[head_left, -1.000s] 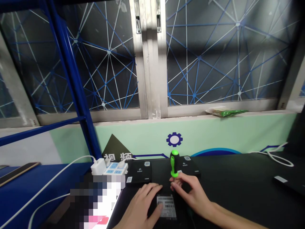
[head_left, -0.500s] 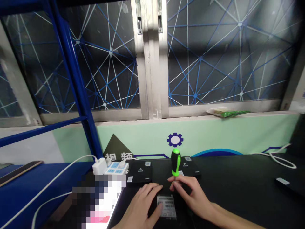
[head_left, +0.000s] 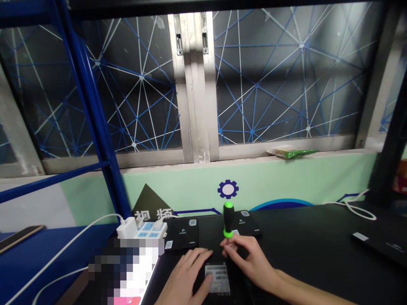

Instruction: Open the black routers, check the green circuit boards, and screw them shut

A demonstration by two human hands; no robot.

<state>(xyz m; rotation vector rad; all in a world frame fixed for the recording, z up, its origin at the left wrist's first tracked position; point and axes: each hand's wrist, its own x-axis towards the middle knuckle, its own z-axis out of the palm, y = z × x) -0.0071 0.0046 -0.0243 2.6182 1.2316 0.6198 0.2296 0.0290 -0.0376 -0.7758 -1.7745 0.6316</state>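
Note:
A screwdriver [head_left: 228,218] with a black and bright green handle stands nearly upright. My right hand [head_left: 249,256] pinches its shaft just below the handle; the tip is hidden behind the fingers. Under my hands lies a dark, flat device [head_left: 217,298] with a white printed label [head_left: 218,279]; its outline blends into the black table. My left hand [head_left: 189,275] rests on the left part of this device, fingers stretched out and thumb at the label's edge.
Two black boxes stand behind my hands, a left box [head_left: 182,233] and a right box [head_left: 249,223]. At left are a power strip [head_left: 149,231] with white plugs and cables, and a lit, pixelated screen. Another dark box [head_left: 378,245] lies far right, near a white cable [head_left: 358,209].
The view has shifted slightly, so the scene sits a little further left. The screwdriver's handle has turned, its green side strip no longer showing. Both hands keep their places.

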